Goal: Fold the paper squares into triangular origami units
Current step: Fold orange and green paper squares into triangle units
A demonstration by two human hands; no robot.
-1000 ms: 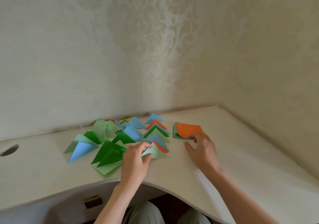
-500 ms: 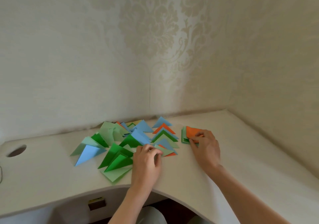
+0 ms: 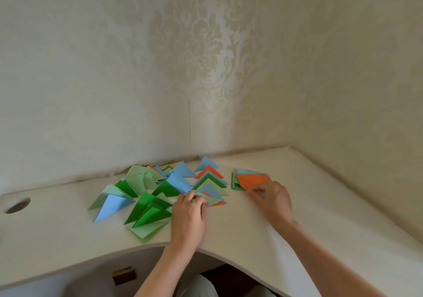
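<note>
Beside the spread of folded paper triangles (image 3: 160, 191), the left hand (image 3: 188, 216) pinches a pale green triangular unit (image 3: 211, 200), while the right hand (image 3: 272, 199) pinches the orange top square (image 3: 250, 180) of the stack of flat paper squares (image 3: 235, 180) and should peel off one sheet only.

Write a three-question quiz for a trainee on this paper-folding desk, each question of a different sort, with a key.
1. True or false: the top sheet of the paper stack is orange.
2. Multiple choice: the right hand touches
A. the blue triangle at the far left
B. the near edge of the stack
C. the hole in the desk
3. Fill in: the left hand has its fingers on a pale ____ folded triangle.

Key
1. True
2. B
3. green
</note>
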